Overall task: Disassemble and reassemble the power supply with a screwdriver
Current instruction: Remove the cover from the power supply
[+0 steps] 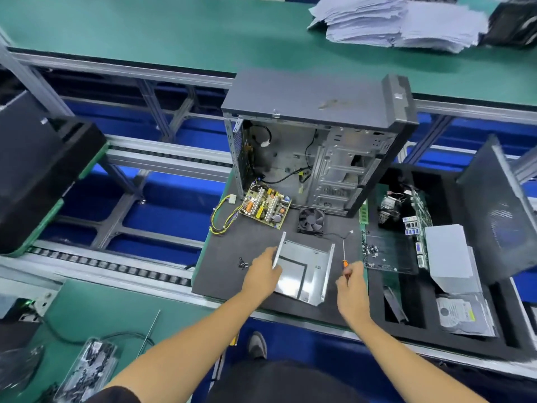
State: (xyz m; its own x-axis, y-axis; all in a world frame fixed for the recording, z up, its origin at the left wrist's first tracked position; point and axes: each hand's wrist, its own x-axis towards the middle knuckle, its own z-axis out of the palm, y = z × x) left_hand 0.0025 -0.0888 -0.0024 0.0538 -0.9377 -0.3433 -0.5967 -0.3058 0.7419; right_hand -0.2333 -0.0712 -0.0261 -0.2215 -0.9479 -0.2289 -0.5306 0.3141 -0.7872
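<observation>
Gripping the left wall of the shallow grey sheet-metal power supply shell at lower centre, the left hand curls its fingers over the rim, while the right hand clasps the orange-handled screwdriver, whose thin shaft points up the frame just right of the shell. The shell lies open on a dark grey foam mat and holds nothing but a black L-shaped strip on its floor. Above it on the mat lie the yellow-green power supply circuit board, with a bundle of yellow and black wires trailing to its left, and a square black cooling fan. A few small black screws lie left of the left hand. Behind stands an open grey desktop computer case, containing loose black cables. At right, a black foam tray carries a green motherboard, a plain grey box and a bagged hard drive whose label is too blurred to read. A clear plastic tray beside the screwdriver holds scattered small screws. A stack of white paper sheets occupies the upper right.
</observation>
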